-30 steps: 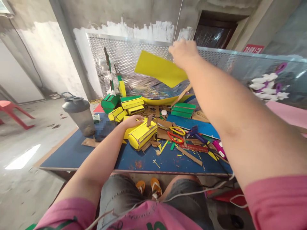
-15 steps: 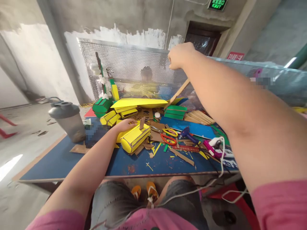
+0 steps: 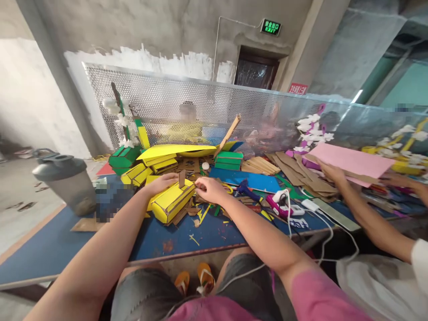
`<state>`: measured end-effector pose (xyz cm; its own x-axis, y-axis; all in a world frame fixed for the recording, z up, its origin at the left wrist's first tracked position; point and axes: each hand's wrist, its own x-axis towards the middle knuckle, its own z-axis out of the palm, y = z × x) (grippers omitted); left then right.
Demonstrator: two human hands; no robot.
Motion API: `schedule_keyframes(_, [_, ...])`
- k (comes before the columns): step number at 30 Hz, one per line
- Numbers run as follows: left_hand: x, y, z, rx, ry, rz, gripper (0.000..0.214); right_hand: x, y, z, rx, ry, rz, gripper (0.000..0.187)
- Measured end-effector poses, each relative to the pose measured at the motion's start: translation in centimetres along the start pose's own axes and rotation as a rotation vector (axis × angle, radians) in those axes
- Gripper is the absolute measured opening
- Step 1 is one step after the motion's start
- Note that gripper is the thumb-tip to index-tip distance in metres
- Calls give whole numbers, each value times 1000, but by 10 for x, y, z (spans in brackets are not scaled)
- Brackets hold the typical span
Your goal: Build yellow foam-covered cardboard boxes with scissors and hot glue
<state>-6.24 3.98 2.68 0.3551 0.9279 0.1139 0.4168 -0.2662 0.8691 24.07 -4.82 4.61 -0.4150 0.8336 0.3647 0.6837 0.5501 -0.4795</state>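
Note:
A yellow cardboard box (image 3: 172, 205) with brown seams lies near the middle of the table, and a small brown cardboard tab (image 3: 182, 179) stands up from its top. My left hand (image 3: 163, 182) holds the box from its far left side, fingertips behind the tab; the thumb is hidden. At the box's right end is my right hand (image 3: 210, 189), fingers curled together close to the edge. Whatever lies between those fingers is too small to make out. Partly behind this hand are the yellow scissor handles (image 3: 229, 189). A dark blue glue gun (image 3: 246, 191) lies to the right.
Yellow pieces (image 3: 137, 174), a green box (image 3: 228, 161) and cardboard strips (image 3: 261, 165) lie behind. A shaker bottle (image 3: 68, 183) stands left. A perforated metal screen (image 3: 150, 102) borders the far edge. At right, a co-worker's hands hold a pink sheet (image 3: 354, 161); white cables (image 3: 329, 232) hang nearby.
My right hand has come down from high above the table to the right end of the yellow box. My left hand stays on the box. The view has turned right, bringing the co-worker into sight.

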Motion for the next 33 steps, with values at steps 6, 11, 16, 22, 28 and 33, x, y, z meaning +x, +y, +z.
schedule_keyframes(6, [-9, 10, 4, -204, -257, 8, 73, 4, 28, 19, 281, -115, -30, 27])
schedule_keyframes(11, [-6, 7, 4, -177, -342, 43, 78, 5, 30, 23, 260, -80, -50, 30])
schedule_keyframes(16, [-8, 15, 6, -135, -292, 37, 77, 8, 31, 25, 315, -33, -17, 25])
schedule_keyframes(22, [-15, 24, 11, -2, -164, 132, 71, 10, 29, 26, 368, 85, -13, 21])
schedule_keyframes(28, [-22, 30, 20, -181, -158, -21, 84, 11, 31, 22, 331, 105, -43, 24])
schedule_keyframes(33, [-21, 36, 14, -157, -115, 13, 74, 7, 28, 20, 346, 108, -39, 26])
